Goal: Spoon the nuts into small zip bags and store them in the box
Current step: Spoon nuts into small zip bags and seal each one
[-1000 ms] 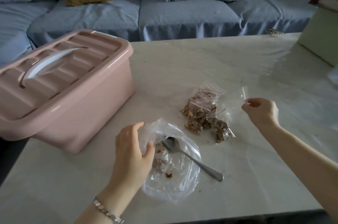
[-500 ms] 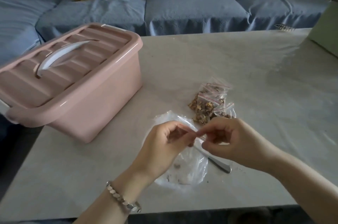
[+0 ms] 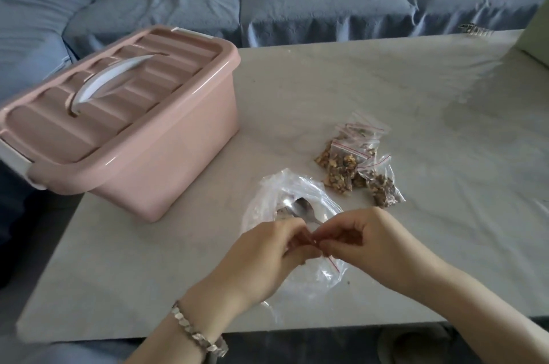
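Since a second ago my right hand (image 3: pixel 383 247) has come in from the right of the frame with the small zip bag (image 3: pixel 331 267), and my left hand (image 3: pixel 267 256) has let go of the big bag's rim to meet it; now both are pinched together on the little bag's mouth, low and centre, fingertips touching, so I can part the red zip strip and open it for filling. The bag hangs below my fingers, its long axis running down and slightly right, mouth up toward my fingers; it looks empty. I hold it right above the large clear bag (image 3: pixel 267 200), so the spoon (image 3: pixel 303 209) is near; the spoon lies in that bag's opening, bowl toward upper left, handle running lower right under my fingers. Few nuts seem left there. The filled bags (image 3: pixel 353 164) lie heaped just right of centre, mouths mostly toward the upper right. The pink box (image 3: pixel 166 164) sits at left, lid on, near enough for storing.
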`<state>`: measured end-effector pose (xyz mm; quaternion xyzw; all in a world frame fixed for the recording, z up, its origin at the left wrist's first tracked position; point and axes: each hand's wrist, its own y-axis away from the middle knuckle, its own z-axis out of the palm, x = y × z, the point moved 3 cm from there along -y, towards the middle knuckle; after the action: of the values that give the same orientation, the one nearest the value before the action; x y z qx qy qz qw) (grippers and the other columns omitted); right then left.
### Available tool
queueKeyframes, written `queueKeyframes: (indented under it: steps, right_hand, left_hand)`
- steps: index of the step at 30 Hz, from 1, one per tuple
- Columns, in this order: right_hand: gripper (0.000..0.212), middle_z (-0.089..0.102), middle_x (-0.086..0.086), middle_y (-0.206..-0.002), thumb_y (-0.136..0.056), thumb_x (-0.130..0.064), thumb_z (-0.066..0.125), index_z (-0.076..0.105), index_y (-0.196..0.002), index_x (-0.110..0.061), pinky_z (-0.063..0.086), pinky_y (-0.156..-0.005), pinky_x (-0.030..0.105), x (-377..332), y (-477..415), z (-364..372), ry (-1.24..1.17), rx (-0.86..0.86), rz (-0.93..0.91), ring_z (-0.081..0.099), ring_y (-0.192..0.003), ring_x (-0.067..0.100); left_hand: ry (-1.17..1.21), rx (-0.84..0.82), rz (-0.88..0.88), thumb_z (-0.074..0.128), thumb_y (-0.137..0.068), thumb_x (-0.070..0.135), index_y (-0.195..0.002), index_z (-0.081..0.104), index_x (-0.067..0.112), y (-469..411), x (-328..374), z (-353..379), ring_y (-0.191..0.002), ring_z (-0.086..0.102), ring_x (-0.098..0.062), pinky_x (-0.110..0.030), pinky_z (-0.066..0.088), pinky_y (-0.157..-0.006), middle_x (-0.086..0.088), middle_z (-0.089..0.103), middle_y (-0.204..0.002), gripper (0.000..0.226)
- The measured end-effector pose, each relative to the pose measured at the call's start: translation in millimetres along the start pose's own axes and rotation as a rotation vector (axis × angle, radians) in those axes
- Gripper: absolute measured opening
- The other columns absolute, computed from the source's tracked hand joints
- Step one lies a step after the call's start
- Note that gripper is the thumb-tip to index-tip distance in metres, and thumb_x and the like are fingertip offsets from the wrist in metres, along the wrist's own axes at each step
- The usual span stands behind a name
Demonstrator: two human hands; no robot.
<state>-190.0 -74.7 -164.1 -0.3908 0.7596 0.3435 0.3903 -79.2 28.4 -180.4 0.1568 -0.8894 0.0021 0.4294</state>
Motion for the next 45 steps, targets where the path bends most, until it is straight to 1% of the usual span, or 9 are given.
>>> queueKeyframes:
  steps: [4,8,10,14,16,22,30,37,45]
  right_hand:
    - [0.027,0.073,-0.002,-0.069,-0.077,-0.003,0.071,0.073,-0.073,-0.029,0.051,-0.062,0.016,4.2,3.8,-5.6,-0.118,0.051,0.05,0.066,-0.063,0.007]
    - [0.017,0.07,0.001,-0.058,-0.07,0.003,0.075,0.07,-0.074,-0.013,0.046,-0.052,0.01,7.3,5.3,-13.1,-0.35,0.176,0.151,0.063,-0.05,0.005]
    - [0.016,0.071,0.004,-0.061,-0.067,0.003,0.077,0.07,-0.074,-0.01,0.048,-0.052,0.011,7.4,5.7,-13.6,-0.408,0.22,0.178,0.065,-0.051,0.008]
    - [0.014,0.07,0.004,-0.058,-0.065,-0.003,0.08,0.069,-0.07,-0.011,0.045,-0.048,0.01,1.6,5.6,-7.7,-0.393,0.255,0.162,0.065,-0.049,0.007]
    - [0.016,0.07,0.003,-0.057,-0.067,0.0,0.078,0.069,-0.066,-0.012,0.049,-0.051,0.013,-1.8,5.3,-3.9,-0.367,0.233,0.138,0.066,-0.052,0.008]
    - [0.013,0.07,0.002,-0.058,-0.066,-0.002,0.079,0.067,-0.07,-0.007,0.05,-0.053,0.014,-2.4,3.6,-0.6,-0.326,0.216,0.133,0.064,-0.051,0.006]
    - [0.02,0.073,0.01,-0.069,-0.062,-0.009,0.08,0.069,-0.08,-0.008,0.054,-0.06,0.019,-1.5,3.2,-3.9,-0.42,0.124,0.18,0.069,-0.064,0.021]
    - [0.021,0.072,0.011,-0.071,-0.074,0.002,0.071,0.073,-0.077,-0.019,0.054,-0.065,0.018,-7.2,6.1,-1.7,-0.374,0.052,0.132,0.066,-0.063,0.012]
    - [0.017,0.067,0.007,-0.062,-0.078,0.012,0.06,0.068,-0.076,-0.004,0.051,-0.054,0.017,-4.9,4.8,1.5,-0.665,-0.084,0.206,0.061,-0.053,0.012]
  left_hand:
    - [0.084,0.085,0.016,0.063,-0.078,0.047,-0.084,0.061,0.031,0.0,3.2,1.9,-0.083,0.061,0.001,-0.023,0.048,-0.078,0.015,0.067,-0.083,0.017]
    - [-0.096,0.537,0.121,0.076,-0.074,0.026,-0.09,0.056,0.023,4.1,6.0,-1.8,-0.085,0.048,0.001,-0.004,0.035,-0.08,0.017,0.051,-0.086,0.026]
    - [-0.108,0.611,0.139,0.076,-0.074,0.019,-0.078,0.055,0.02,5.9,10.8,-1.6,-0.075,0.046,0.002,-0.003,0.035,-0.072,0.019,0.048,-0.077,0.021]
    - [0.157,0.405,-0.006,0.07,-0.081,0.025,-0.067,0.061,0.014,4.3,17.0,6.0,-0.053,0.053,-0.004,-0.009,0.038,-0.053,0.008,0.058,-0.057,0.02]
    - [0.273,0.331,-0.097,0.065,-0.083,0.03,-0.07,0.063,0.011,2.2,15.9,9.7,-0.055,0.06,-0.007,-0.018,0.044,-0.054,0.001,0.065,-0.062,0.024]
    - [0.468,0.212,-0.213,0.06,-0.085,0.029,-0.075,0.064,0.007,1.2,14.4,8.7,-0.06,0.066,-0.012,-0.023,0.046,-0.052,0.0,0.068,-0.062,0.024]
    - [0.53,0.125,-0.182,0.049,-0.093,0.015,-0.072,0.064,0.009,2.5,17.0,2.3,-0.063,0.064,-0.012,-0.021,0.047,-0.056,-0.003,0.067,-0.065,0.026]
    - [0.437,0.113,-0.029,0.05,-0.093,0.011,-0.071,0.061,0.016,6.8,18.4,4.3,-0.06,0.059,-0.003,-0.012,0.042,-0.057,0.009,0.062,-0.062,0.025]
    - [0.769,0.138,-0.038,0.048,-0.079,0.012,-0.054,0.058,0.023,7.4,16.8,10.8,-0.049,0.051,-0.009,-0.016,0.04,-0.05,0.001,0.058,-0.053,0.029]
